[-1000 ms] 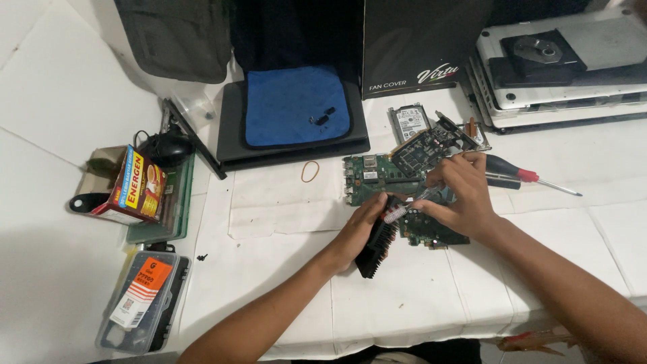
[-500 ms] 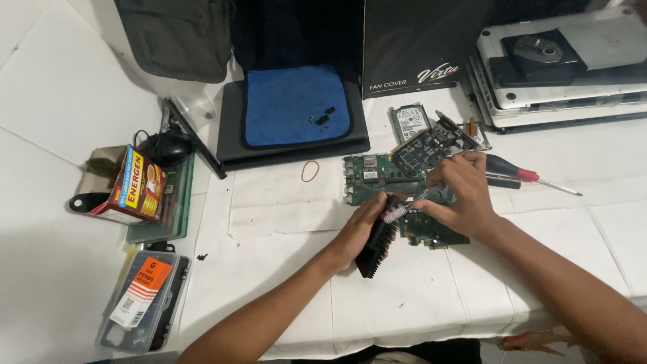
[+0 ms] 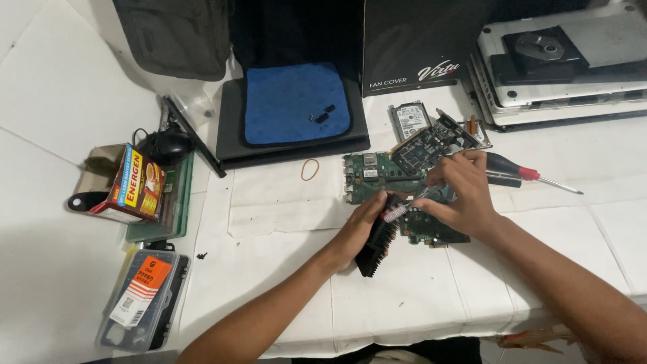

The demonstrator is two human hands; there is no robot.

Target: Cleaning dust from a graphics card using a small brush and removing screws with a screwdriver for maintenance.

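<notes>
Both hands meet over a green circuit board [image 3: 367, 176] that lies a little right of the middle of the white-covered table [image 3: 418, 296]. The left hand [image 3: 360, 226] is curled around a black finned heatsink [image 3: 376, 244], which stands tilted at the board's near edge with its lower end on the table cover. The right hand [image 3: 460, 195] is closed over the board's right half, its fingers pinching what looks like a small pale syringe or tube [image 3: 397, 211] (too small and too covered to be sure), whose tip points at the top of the heatsink.

A smaller dark card [image 3: 423, 145] rests tilted on the far edge of the green board, and a bare hard drive [image 3: 408, 120] lies just behind it. A red-handled screwdriver [image 3: 522, 173] lies just right of the right hand, its tip towards the table's right edge. A rubber band [image 3: 310, 169] sits left of the board.

Further back, a blue cloth [image 3: 296, 101] covers a closed dark laptop [image 3: 229, 128]. Stacked laptops [image 3: 559, 74] fill the far right corner. Towards the left edge are a small printed carton [image 3: 131, 183], a black mouse [image 3: 165, 145] and, near the front corner, a clear screw case [image 3: 145, 300].
</notes>
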